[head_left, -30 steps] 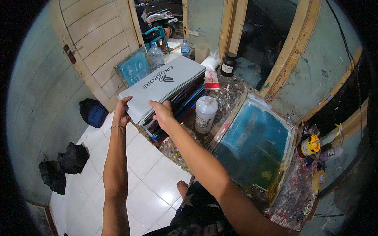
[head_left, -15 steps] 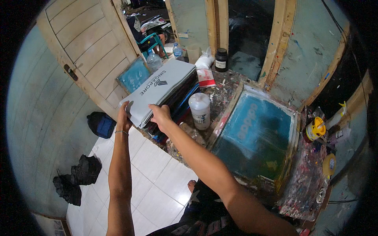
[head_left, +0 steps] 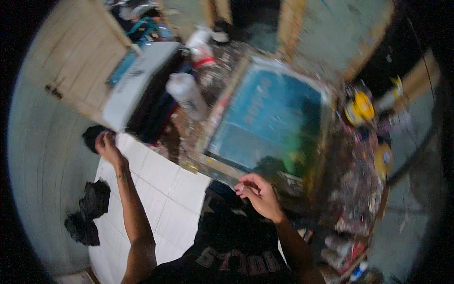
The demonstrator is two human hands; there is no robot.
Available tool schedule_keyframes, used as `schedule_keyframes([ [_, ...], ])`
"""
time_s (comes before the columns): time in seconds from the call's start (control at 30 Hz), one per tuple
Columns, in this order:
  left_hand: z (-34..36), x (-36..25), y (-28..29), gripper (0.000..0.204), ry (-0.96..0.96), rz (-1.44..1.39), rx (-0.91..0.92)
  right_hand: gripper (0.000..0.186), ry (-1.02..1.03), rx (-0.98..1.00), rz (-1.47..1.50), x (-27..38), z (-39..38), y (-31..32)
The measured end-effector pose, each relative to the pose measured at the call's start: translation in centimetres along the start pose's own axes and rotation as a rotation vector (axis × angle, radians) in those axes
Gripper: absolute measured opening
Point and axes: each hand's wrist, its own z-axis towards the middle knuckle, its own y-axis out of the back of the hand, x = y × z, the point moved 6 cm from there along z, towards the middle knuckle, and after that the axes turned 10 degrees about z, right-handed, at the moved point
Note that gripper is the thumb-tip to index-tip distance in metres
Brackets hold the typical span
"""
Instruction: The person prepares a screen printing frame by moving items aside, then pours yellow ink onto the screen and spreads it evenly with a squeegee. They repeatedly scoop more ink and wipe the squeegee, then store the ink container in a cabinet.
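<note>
My left hand (head_left: pixel 108 147) is just off the near corner of a stack of flat printed sheets or bags (head_left: pixel 137 78), with a pale top piece and darker layers below. Its fingers are blurred but look loosely apart, and I see nothing in them. By the near edge of a framed printing screen (head_left: pixel 221 158), my right hand (head_left: pixel 259 195) hangs with its fingers loosely bent and apart from the thumb. No object shows in it. The screen has a blue mesh with faint lettering. A white plastic bottle (head_left: pixel 187 94) stands between stack and screen.
The worktable (head_left: pixel 352 175) is stained with paint. On its right are a yellow container (head_left: pixel 360 109) and a tape roll (head_left: pixel 383 158). A white bag (head_left: pixel 199 45) and dark jar (head_left: pixel 220 32) stand at the back. Black bundles (head_left: pixel 94 199) lie on the floor at left.
Both hands have come off the stack. My left hand is lower and further left; my right hand has moved back toward my body, near the screen. The whole view has shifted.
</note>
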Motion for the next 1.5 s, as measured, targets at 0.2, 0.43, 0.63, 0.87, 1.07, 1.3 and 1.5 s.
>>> schedule_keyframes([
  [0.2,-29.3,-1.7,-11.6,0.07,-0.625,0.452,1.116,0.037,0.287,-0.428,-0.975,4.7,-8.7,7.7],
  [0.43,-38.0,-4.3,-15.7,0.066,-0.965,0.63,1.467,0.054,0.443,-0.366,-1.406,4.0,-10.3,8.4],
  [0.63,-38.3,-3.4,-16.2,0.044,-0.967,0.581,1.365,0.059,0.347,-0.354,-1.495,3.1,-8.6,10.3],
  [0.87,-38.3,-3.6,-16.9,0.04,-1.006,0.566,1.391,0.056,0.355,-0.447,-0.965,6.6,-8.9,13.8],
  [1.07,-38.0,-3.1,-17.4,0.042,-0.86,0.497,1.452,0.1,0.598,-1.196,-0.915,19.2,-4.2,33.8],
  [1.3,-37.6,-2.4,-16.8,0.041,-0.884,0.505,1.462,0.125,0.742,-1.046,-0.614,23.6,3.5,41.0],
  [1.5,-37.5,-3.1,-17.0,0.044,-0.902,0.553,1.515,0.098,0.808,-1.15,-0.756,25.4,2.1,39.5],
])
